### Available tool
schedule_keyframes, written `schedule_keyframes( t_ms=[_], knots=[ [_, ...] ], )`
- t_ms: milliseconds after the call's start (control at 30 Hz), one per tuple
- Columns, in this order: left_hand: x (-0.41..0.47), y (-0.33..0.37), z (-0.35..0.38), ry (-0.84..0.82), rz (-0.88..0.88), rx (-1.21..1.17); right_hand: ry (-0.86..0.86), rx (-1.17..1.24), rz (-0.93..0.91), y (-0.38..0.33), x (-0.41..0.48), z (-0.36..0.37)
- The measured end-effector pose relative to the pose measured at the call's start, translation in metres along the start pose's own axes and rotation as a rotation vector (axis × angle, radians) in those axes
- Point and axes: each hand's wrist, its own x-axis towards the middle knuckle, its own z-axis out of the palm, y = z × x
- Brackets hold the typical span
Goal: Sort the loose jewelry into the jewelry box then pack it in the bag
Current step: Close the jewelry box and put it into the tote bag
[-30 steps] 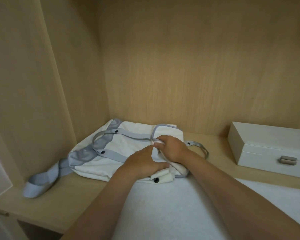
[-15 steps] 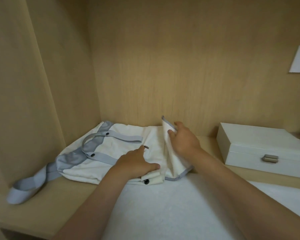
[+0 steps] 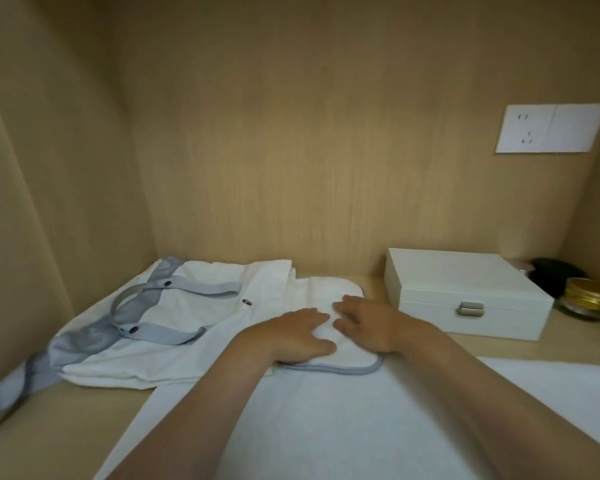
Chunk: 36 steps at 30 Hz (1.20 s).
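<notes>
A white fabric bag (image 3: 191,317) with grey-blue straps lies flat on the wooden shelf at the left. Its flap (image 3: 343,292), edged in grey-blue, is folded open to the right and lies flat. My left hand (image 3: 291,336) and my right hand (image 3: 371,322) both rest on the flap with fingers spread, side by side. The white jewelry box (image 3: 465,289) stands to the right of the flap with its lid down and its metal clasp facing me. No loose jewelry shows.
A white towel (image 3: 326,427) covers the shelf in front of me. A gold-lidded jar (image 3: 584,299) and a dark object (image 3: 555,273) sit right of the box. A wall socket (image 3: 551,128) is on the back panel. Wooden walls close in left and behind.
My right hand has turned the bag's flap over to the right and laid it flat. Both hands now rest on it. The view has shifted right, showing the socket and jar.
</notes>
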Motion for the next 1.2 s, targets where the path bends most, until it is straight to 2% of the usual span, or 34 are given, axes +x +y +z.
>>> schedule_keyframes(
  t_ms=[67,167,233,300,433,567,733,900,1067,1200],
  knots=[
    [0.002,0.005,0.0,-0.022,-0.006,0.033,0.128,0.086,-0.087,0.014,-0.006,-0.003],
    [0.005,0.015,-0.009,-0.008,-0.022,0.043,0.425,0.178,-0.164,0.034,-0.015,-0.016],
    [0.011,0.026,-0.015,0.074,0.006,0.033,0.621,0.14,-0.202,0.048,-0.022,-0.028],
    [0.023,0.039,-0.016,0.192,0.051,-0.038,0.703,0.069,-0.169,0.067,-0.027,-0.038],
    [0.046,0.078,-0.02,0.332,0.161,-0.277,0.582,-0.104,0.138,0.106,-0.044,-0.047],
    [0.069,0.115,-0.015,0.375,0.211,-0.293,0.539,-0.135,0.324,0.142,-0.061,-0.047],
    [0.1,0.139,0.012,0.282,0.122,-0.391,0.48,-0.28,0.265,0.166,-0.072,-0.036],
    [0.111,0.151,0.024,0.335,0.032,-0.517,0.5,-0.238,0.127,0.176,-0.067,-0.039],
    [0.094,0.151,0.034,0.407,-0.028,-0.368,0.461,-0.144,0.04,0.188,-0.07,-0.044],
    [0.08,0.143,0.032,0.483,0.012,-0.307,0.462,-0.094,0.09,0.184,-0.074,-0.042]
  ],
)
